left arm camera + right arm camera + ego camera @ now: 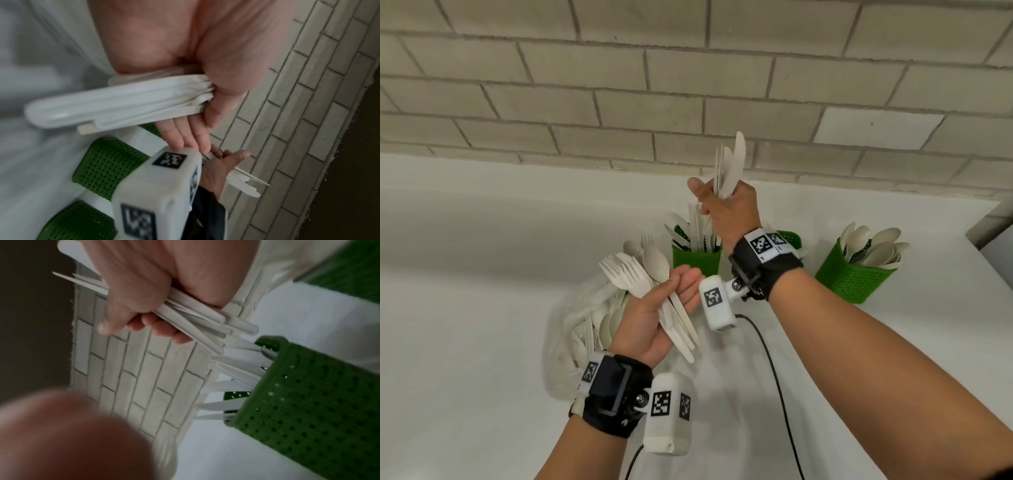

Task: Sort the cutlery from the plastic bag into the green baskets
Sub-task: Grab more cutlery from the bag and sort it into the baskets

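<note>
My right hand (726, 209) is clenched round a bunch of knives (731, 164), blades up and handles hanging below my fist, their long axis near upright. It hangs straight above the knife basket (697, 260), which stands near the bench's back edge with knives already upright in it; in the right wrist view the loose handle ends point down toward that basket's open rim and stop just short of it. So the drop I judge to be next is a straight lowering along the bundle's own axis, and my right hand is plainly the nearer one for it. My left hand (654, 315) sits closer to me, fingers curled loosely round a fan of forks (625, 270) and a spoon (656, 263), heads up and tilted toward the wall. Beneath it the bag (578, 329) lies on the bench (465, 274), cutlery still inside. The spoon basket (854, 281) stands toward the right edge, well apart from the left hand; a third basket (789, 238) is mostly hidden behind my right wrist.
</note>
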